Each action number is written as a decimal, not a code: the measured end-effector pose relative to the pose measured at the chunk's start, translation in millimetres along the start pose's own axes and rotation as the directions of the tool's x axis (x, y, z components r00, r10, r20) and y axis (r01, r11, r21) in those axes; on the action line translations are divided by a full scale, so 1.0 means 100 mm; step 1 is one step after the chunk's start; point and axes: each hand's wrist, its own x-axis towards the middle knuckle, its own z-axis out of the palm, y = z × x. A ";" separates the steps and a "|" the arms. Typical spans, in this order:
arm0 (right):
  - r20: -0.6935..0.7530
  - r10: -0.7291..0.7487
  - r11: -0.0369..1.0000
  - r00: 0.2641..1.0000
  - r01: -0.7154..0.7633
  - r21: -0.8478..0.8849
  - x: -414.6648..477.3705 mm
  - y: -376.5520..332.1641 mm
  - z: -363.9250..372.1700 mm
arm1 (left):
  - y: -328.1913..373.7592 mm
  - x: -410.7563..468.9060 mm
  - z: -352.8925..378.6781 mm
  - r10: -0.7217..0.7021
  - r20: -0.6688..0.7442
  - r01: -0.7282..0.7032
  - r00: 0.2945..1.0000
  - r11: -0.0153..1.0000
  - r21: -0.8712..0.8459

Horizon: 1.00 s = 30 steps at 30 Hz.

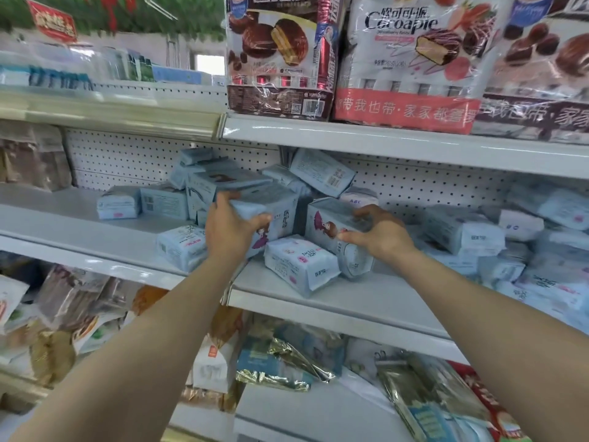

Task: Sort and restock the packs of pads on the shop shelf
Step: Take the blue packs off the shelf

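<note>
Mid-sort: left grip (234, 231) clamps pale-blue pad pack (266, 207), right grip (382, 234) clamps umbrella-print pack (330, 220); next, likely line both upright on shelf (318, 303).

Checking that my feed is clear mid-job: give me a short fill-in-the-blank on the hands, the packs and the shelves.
The left grip holds one pack and the right grip a second pack; both are pale ____.
The pie bags stand on a shelf ____ these packs.
The back panel is dotted with small ____.
Missing words: blue; above; holes.
</note>
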 end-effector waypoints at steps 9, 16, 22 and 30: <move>-0.122 0.037 0.996 0.992 -0.026 0.088 -0.61 0.14 -0.70 | 0.58 -0.61 -0.21 0.021 -0.175 -0.038 0.984 0.995 -0.096; -0.173 0.127 0.958 0.977 -0.075 0.277 -1.47 0.61 -1.50 | 1.10 -1.65 -0.19 -0.240 -0.236 0.157 0.941 0.933 -0.324; -0.180 0.235 0.927 0.955 -0.165 0.336 -2.36 1.36 -2.24 | 1.66 -2.94 0.21 -0.364 -0.062 0.307 0.929 0.855 -0.418; -0.310 0.415 0.894 0.856 -0.319 0.316 -3.60 2.50 -3.47 | 2.57 -4.46 1.07 -0.318 0.184 0.367 0.930 0.823 -0.434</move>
